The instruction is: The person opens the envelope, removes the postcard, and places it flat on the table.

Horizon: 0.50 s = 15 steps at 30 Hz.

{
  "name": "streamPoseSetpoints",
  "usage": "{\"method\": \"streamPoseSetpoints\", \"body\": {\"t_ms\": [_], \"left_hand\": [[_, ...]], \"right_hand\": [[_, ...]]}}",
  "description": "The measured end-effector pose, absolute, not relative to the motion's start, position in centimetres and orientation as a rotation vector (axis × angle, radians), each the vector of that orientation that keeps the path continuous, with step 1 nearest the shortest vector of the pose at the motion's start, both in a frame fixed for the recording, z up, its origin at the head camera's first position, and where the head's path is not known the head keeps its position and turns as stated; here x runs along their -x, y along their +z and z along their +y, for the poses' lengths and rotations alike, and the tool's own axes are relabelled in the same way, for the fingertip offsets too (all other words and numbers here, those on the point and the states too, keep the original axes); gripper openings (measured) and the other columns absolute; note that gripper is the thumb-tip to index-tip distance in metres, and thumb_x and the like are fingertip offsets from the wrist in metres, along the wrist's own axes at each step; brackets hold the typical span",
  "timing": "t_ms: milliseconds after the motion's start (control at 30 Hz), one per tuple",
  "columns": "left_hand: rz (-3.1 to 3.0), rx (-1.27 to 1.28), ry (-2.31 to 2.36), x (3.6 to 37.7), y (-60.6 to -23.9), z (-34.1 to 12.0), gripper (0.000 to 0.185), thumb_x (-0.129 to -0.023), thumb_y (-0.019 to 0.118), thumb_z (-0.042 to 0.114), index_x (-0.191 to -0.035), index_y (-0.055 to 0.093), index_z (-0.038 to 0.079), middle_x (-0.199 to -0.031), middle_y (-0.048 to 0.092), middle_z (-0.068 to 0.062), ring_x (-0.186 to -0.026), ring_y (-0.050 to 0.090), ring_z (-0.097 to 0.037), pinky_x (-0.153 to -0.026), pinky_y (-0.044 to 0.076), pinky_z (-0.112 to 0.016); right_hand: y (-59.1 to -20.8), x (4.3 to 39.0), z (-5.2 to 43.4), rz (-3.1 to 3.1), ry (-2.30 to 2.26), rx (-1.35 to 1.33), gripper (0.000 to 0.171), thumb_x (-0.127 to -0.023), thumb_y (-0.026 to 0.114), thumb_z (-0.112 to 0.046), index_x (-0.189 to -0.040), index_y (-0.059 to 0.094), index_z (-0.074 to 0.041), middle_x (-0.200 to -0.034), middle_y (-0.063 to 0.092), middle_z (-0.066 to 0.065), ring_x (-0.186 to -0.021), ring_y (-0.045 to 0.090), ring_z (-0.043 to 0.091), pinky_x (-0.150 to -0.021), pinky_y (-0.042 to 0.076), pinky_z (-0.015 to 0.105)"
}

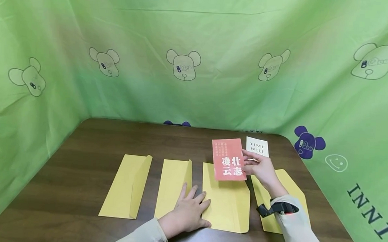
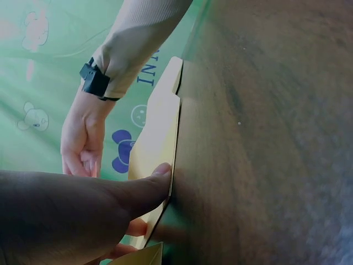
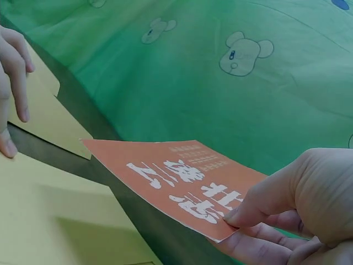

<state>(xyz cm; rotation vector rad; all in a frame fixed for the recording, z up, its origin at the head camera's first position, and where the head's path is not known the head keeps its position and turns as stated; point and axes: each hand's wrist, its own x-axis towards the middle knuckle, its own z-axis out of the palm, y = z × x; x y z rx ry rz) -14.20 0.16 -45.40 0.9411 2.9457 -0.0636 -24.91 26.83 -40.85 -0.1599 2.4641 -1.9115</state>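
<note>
Fingers (image 3: 259, 212) of right hand (image 1: 260, 169) pinching red card (image 1: 228, 159) by its edge, just above third yellow envelope (image 1: 226, 205); left hand (image 1: 186, 211) flat, fingers spread. Best to keep card level, envelope pinned

Paper on dark wood, cloth all round.

We see a matt orange-red paper card with white characters (image 1: 229, 159), four smooth matt yellow paper envelopes (image 1: 225, 203), a white paper card with dark lettering (image 1: 257, 147), a dark brown wood-grain table (image 1: 81, 159) with a faint sheen, and a soft creased green cloth backdrop with printed bears (image 1: 197, 45).
</note>
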Motion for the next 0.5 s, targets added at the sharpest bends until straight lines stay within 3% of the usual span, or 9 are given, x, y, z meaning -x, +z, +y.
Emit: {"method": "streamPoseSetpoints", "body": {"t_ms": [500], "left_hand": [[2.945,-0.945,-0.065,14.2,-45.5,0.1,0.069,-0.086,0.053,0.072,-0.143,0.054,0.032,-0.15,0.046,0.007,-0.144,0.032,-0.028,-0.115,0.018,-0.058]], "right_hand": [[-40.7,28.2,24.9,2.439,-2.008,0.136,0.068,-0.08,0.063,0.021,-0.144,0.045,0.009,-0.098,0.061,0.004,-0.081,0.064,0.004,-0.066,0.059,0.028]]}}
